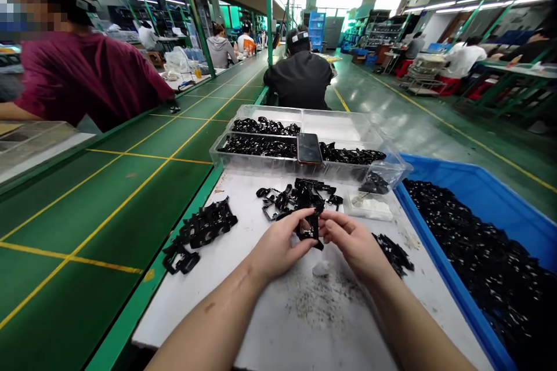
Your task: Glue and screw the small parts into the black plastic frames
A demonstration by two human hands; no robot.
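Observation:
My left hand [278,246] and my right hand [354,243] meet over the white work board [270,324], both pinched on one small black plastic part [311,227] held between them. Just beyond the hands lies a loose heap of black parts [296,194]. A row of stacked black parts [202,232] lies to the left of my left hand, and a smaller pile of black parts [394,252] sits to the right of my right hand.
Clear plastic trays [343,127] hold black parts and a phone [308,148]. A blue bin [487,197] full of black parts stands on the right. A green conveyor belt [108,197] runs on the left. A person in maroon [87,78] and a person in black [300,78] work nearby.

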